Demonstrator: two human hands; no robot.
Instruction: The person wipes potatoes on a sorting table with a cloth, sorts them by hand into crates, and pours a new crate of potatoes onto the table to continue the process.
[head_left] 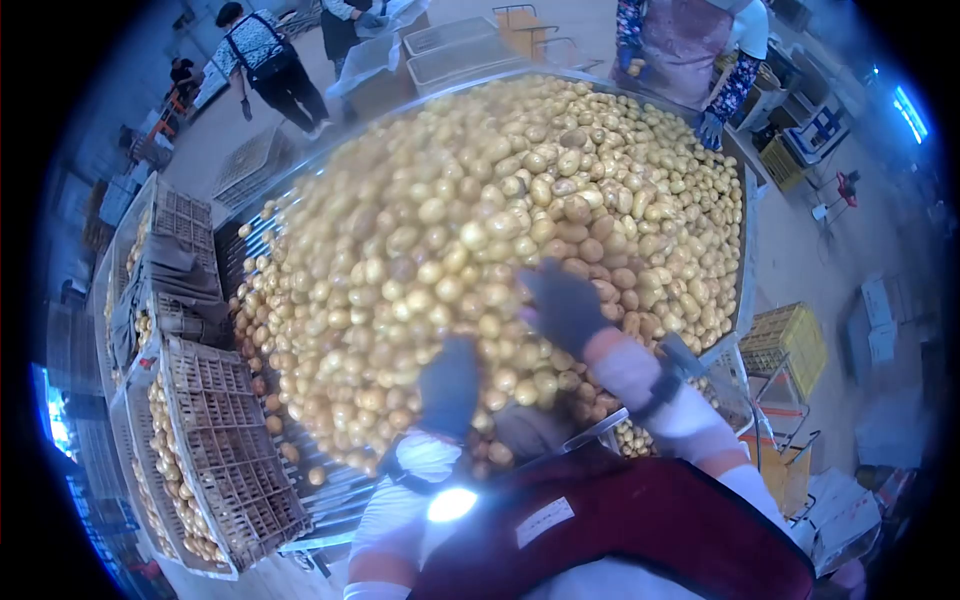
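Note:
A large heap of yellow-brown potatoes [440, 250] covers the sorting table in front of me. My left hand [448, 388], in a dark grey glove, rests among the potatoes at the near side; its fingers are smeared by motion and their ends are hard to make out. Farther forward and to the right, my right hand [565, 305], gloved the same way, reaches over the heap with thumb and fingers apart. No potato shows clearly in its grasp. Darker, browner potatoes [592, 250] lie just beyond it.
Plastic crates [225, 450] holding potatoes stand along the left, beside the table's metal slats [345, 490]. A yellow crate [785, 340] is at the right. Across the table a co-worker's gloved hand [710, 130] touches the rim. Another person [270, 70] stands at the far left.

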